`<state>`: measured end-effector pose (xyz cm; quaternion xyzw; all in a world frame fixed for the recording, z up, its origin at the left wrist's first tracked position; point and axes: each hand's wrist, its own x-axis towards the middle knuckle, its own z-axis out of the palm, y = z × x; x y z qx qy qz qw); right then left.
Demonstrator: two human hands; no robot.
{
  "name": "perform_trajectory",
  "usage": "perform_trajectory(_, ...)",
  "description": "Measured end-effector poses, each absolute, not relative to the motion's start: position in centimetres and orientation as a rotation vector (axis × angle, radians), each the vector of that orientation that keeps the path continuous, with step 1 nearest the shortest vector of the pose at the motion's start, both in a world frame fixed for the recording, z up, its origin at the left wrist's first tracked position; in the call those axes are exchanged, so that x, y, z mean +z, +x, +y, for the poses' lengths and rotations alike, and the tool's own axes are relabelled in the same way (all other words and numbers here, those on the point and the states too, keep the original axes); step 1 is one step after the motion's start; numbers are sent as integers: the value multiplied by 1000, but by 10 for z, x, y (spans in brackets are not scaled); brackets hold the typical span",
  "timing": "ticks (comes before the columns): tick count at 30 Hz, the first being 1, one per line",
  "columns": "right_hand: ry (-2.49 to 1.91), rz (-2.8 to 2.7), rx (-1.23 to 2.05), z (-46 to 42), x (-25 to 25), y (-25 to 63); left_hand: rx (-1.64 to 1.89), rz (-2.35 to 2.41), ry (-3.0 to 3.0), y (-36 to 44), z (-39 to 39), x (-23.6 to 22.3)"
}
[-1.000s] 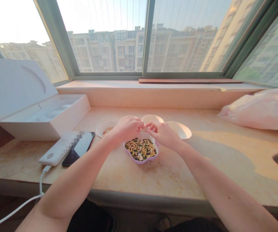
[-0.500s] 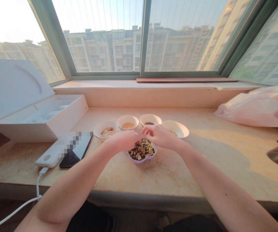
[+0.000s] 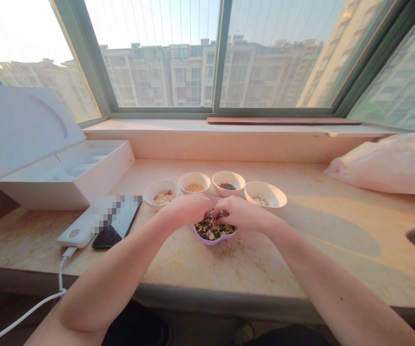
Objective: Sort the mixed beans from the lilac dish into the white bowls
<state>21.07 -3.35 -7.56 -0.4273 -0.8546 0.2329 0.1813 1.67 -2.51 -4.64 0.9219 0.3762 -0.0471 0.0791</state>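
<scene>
Head view: purple-rimmed bowl (image 3: 213, 241) holds mixed beans (image 3: 209, 229).

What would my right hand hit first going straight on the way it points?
Your right hand would probably meet the mixed beans in the purple bowl first, though exact depth is hard to judge.

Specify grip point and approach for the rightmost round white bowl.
I'd pinch the rightmost round white bowl by its right rim, right hand coming from the right and above. It stands upright, open, thin-walled; its left edge nearly meets the round white bowl of dark seeds.
</scene>
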Motion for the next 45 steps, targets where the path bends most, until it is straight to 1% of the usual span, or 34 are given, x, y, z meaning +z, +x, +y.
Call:
perform_trajectory(3, -1180, -2571, 701, -32, -74, 212, -141, 1134, 2738, 16, -24, -44)
perform_trajectory(10, -1247, -2517, 646, -34, -64, 211, -198, 1122, 2747, 8, -22, -27)
perform_trajectory(14, -1308, -2334, 511, -31, -58, 215, -144, 1148, 2714, -1, -15, -26)
perform_trajectory(20, -1527, -1956, 253, -11, -58, 229, -86, 1158, 2685, -5, -10, -28)
perform_trajectory(25, -1668, -1947, 146, 9, -70, 242, 8, 1162, 2696, 0, -5, -36)
perform_trajectory(28, -1716, -1985, 129, 13, -74, 245, 2, 1119, 2715, 4, -3, -41)
perform_trajectory(33, -1694, -1948, 154, 2, -67, 244, -150, 1009, 2792, 12, -5, -44)
perform_trajectory(41, -1710, -1944, 174, -16, -55, 237, -75, 967, 2780, 21, -15, -50)
perform_trajectory(45, -1651, -1999, 159, -17, -53, 235, -161, 1009, 2797, 23, -19, -46)
